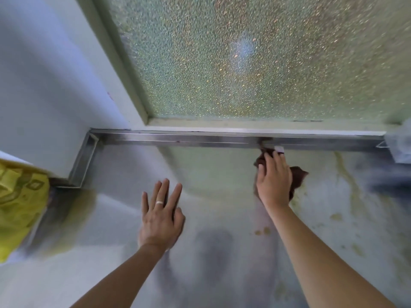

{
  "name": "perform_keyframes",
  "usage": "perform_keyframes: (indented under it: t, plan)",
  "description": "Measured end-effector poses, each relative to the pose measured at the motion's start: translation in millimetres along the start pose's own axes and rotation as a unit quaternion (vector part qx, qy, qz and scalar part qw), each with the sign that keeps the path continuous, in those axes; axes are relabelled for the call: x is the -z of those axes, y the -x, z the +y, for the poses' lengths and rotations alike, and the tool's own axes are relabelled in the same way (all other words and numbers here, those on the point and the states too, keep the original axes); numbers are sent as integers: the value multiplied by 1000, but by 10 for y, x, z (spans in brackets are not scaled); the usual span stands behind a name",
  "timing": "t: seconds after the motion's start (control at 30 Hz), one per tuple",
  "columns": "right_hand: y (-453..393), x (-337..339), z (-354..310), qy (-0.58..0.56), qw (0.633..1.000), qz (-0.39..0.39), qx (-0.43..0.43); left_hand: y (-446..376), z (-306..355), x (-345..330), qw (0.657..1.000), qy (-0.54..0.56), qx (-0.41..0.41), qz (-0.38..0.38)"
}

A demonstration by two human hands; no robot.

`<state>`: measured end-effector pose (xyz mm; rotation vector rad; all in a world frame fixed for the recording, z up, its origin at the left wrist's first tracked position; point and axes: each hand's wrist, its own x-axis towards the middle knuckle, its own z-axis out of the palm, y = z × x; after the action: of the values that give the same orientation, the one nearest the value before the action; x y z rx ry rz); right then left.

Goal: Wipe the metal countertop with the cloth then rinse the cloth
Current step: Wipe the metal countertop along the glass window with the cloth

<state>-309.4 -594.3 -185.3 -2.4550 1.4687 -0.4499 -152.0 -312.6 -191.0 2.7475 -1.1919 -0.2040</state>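
cloth (297, 176) pressed on countertop (222, 174) under right hand (274, 181) | left hand (161, 216) flat, fingers spread

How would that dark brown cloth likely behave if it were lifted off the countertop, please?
The dark brown cloth would probably droop limply, since it lies bunched in irregular folds under the right hand. It looks thin, so likely light. Pushed along the metal countertop, it should slide, not roll.

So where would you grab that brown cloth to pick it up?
Probably the loose flap of the brown cloth sticking out on the right of the right hand. Come from the right and pinch it: the rest lies flat under the palm on the countertop.
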Motion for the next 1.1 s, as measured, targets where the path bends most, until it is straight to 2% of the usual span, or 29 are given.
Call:
perform_keyframes:
  t: [0.17,0.27,0.33,0.4,0.5,0.57,0.63,0.77,1.1]
  plan:
    - [384,209,-30,-28,996,-39,-70,-41,-5,-7,1000,19,-8,-4]
    - [846,364,-303,-126,988,-63,-70,11,-51,16,999,25,-15,-27]
    - [1207,482,-520,-168,984,-61,-26,121,-43,22,999,32,-23,-38]
    - [1592,507,-653,-165,983,-73,34,348,16,-1,998,45,-30,-37]
    - [2180,435,-669,-98,982,-86,133,795,174,-84,998,38,-34,-25]
    - [2436,363,-588,-71,974,-83,200,962,291,-119,999,38,-10,-23]
    - [2556,301,-484,-59,967,-89,230,990,398,-139,999,38,23,-19]
    - [2335,214,-312,-35,962,-85,258,941,470,-209,999,20,42,-4]
    - [997,120,-32,-21,976,-39,212,916,513,-187,997,34,63,20]
